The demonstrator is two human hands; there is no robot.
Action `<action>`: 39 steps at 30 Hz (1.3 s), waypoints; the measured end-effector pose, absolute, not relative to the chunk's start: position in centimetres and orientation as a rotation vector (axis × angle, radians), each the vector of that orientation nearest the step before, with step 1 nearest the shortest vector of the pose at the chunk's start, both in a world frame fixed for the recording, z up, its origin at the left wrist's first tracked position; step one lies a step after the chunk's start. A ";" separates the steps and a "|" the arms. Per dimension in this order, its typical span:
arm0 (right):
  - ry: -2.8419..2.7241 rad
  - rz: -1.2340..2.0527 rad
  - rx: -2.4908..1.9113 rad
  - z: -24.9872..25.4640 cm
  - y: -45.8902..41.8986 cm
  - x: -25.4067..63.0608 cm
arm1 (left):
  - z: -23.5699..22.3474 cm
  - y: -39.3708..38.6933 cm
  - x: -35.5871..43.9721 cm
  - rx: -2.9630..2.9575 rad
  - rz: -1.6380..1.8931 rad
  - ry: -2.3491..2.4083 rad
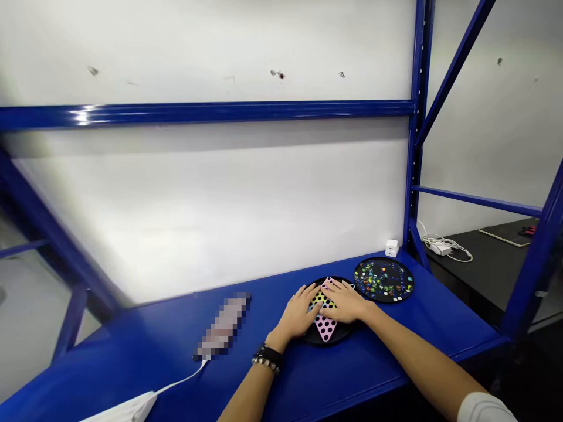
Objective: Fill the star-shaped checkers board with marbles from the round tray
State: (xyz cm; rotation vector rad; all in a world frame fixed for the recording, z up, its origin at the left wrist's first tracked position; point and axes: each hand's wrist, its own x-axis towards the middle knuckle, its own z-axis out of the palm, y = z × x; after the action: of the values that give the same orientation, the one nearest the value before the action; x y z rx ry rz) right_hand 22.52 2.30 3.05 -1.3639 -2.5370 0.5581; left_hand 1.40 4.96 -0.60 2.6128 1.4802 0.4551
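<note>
A star-shaped Chinese checkers board (326,328), pink, yellow and blue with rows of black holes, lies over a round black tray (313,335). My left hand (299,310) rests on its left side, fingers stretched out flat. Across the right side lies my right hand (345,302), also flat with fingers extended. The two thumbs come close together near the middle, and both hands cover much of the board. Behind and to the right, a second round black tray (382,264) carries many coloured glass marbles (373,281).
A pixelated flat device (224,325) lies at left, its white cable running to a white power strip (127,410). Small white chargers (391,248) stand at the blue table's back corner. Blue rack posts (413,176) rise there. Beyond is a black surface with a coiled white cable (444,245).
</note>
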 end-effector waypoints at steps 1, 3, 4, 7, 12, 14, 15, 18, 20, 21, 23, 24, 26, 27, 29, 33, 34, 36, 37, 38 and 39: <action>-2.537 0.557 -1.366 3.1 2.3 22.5 | -0.6 5.0 1.4 2.615 0.460 1.483; -2.535 0.558 -1.366 3.1 2.3 22.5 | -0.6 5.0 1.4 2.621 0.457 1.483; -2.535 0.560 -1.363 3.0 2.3 22.5 | -0.6 5.0 1.4 2.626 0.457 1.478; -2.531 0.561 -1.358 3.0 2.4 22.5 | -0.6 4.9 1.5 2.636 0.473 1.466; -2.530 0.560 -1.352 2.9 2.5 22.7 | -0.6 4.9 1.5 2.639 0.505 1.482; -2.528 0.562 -1.352 2.8 2.6 22.8 | -0.6 4.9 1.5 2.639 0.513 1.475; -2.525 0.562 -1.354 2.8 2.6 22.8 | -0.5 4.8 1.6 2.637 0.516 1.473; -2.511 0.553 -1.346 2.4 2.6 22.7 | -0.2 4.6 1.7 2.617 0.511 1.487; -2.488 0.524 -1.331 2.4 2.7 22.5 | 0.0 4.4 1.7 2.602 0.502 1.502; -2.466 0.496 -1.328 2.5 2.8 22.5 | 0.1 4.4 1.8 2.600 0.495 1.503; -2.395 0.403 -1.361 3.1 3.1 22.9 | 0.2 4.4 1.8 2.600 0.479 1.501; -2.345 0.339 -1.407 3.5 3.4 23.4 | 0.3 4.4 1.8 2.599 0.469 1.500; -2.222 0.205 -1.560 4.4 4.1 25.2 | 0.4 4.4 1.8 2.586 0.459 1.508; -2.150 0.152 -1.661 4.8 4.5 26.5 | 0.4 4.4 1.8 2.579 0.461 1.511; -2.018 0.142 -1.871 5.3 5.3 29.7 | 0.6 4.3 1.8 2.567 0.468 1.511; -1.889 0.400 -2.114 4.6 6.4 35.9 | 0.7 4.3 1.9 2.546 0.458 1.506; -1.897 0.458 -2.110 4.2 6.6 36.9 | 0.7 4.3 1.9 2.544 0.458 1.504; -1.915 0.551 -2.062 3.3 7.0 37.9 | 0.7 4.3 1.9 2.554 0.470 1.492; -1.906 0.587 -2.027 2.8 7.2 38.0 | 0.7 4.3 1.9 2.563 0.478 1.485; -1.884 0.618 -1.997 2.5 7.3 37.9 | 0.7 4.3 1.9 2.571 0.482 1.478; -1.854 0.640 -1.972 2.1 7.4 37.7 | 0.7 4.3 1.9 2.574 0.482 1.478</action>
State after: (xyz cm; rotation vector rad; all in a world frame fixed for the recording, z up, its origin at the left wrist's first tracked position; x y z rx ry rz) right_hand 37.72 7.40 2.15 -1.9716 -1.8545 0.6401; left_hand 1.88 4.32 0.67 2.5743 1.4778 0.4824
